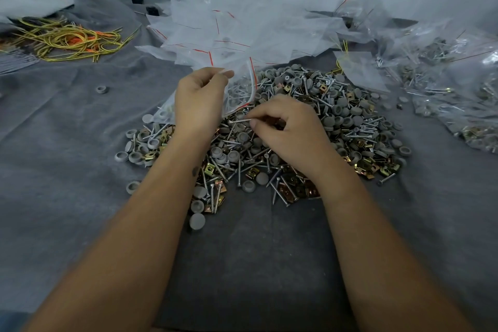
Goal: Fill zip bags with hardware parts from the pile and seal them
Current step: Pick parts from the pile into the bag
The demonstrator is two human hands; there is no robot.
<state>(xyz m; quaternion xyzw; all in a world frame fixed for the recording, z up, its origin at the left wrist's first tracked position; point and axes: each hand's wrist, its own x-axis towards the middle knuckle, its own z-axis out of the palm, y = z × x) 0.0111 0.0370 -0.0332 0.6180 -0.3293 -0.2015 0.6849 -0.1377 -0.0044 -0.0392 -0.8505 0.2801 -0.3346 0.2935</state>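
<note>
- Nearest on the grey surface (80, 197), the pile (336, 127) of screws, caps and clips spreads out.
- Over it, the right hand (288, 132) pinches a screw (240, 120) in its grip.
- Beside it, the left hand (199, 102) pinches an open zip bag (239, 89), partly filled.
- Farther back lie empty bags (242, 27).

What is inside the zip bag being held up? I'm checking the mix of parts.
Through the zip bag, screws show, with grey caps at its lower corner. The left hand covers its middle, so any clips there stay hidden.

Bare cloth (67, 121) left of pile (336, 121)
</note>
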